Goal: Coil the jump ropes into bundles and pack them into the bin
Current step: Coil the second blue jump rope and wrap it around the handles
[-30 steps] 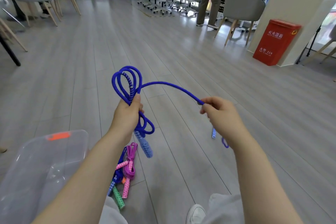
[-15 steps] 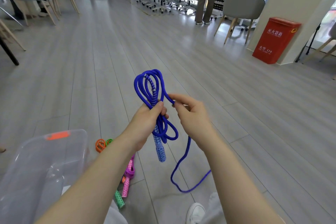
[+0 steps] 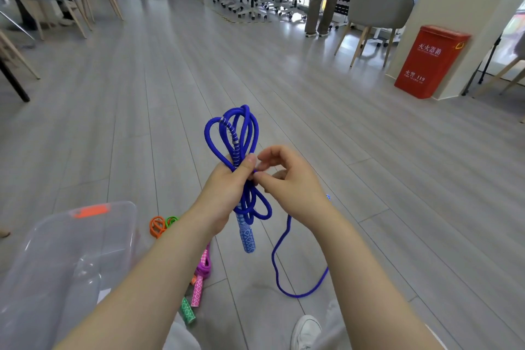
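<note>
Currently left hand [image 3: 227, 193] grips the blue rope [image 3: 231, 133] bundle at its middle, fist tight, loops fanning up above the thumb and one patterned handle [image 3: 246, 236] hanging below it. Right hand [image 3: 289, 185] sits just beside it, thumb and forefinger pinching the rope's free strand at the bundle, with the slack dropping in a curve to the floor [image 3: 369, 179] near the shoe [image 3: 305, 331]. Clear bin [image 3: 65, 250] is low left, and pink [image 3: 202, 278], green [image 3: 187, 311] and orange [image 3: 157, 226] ropes lie on the floor between bin and hands.
</note>
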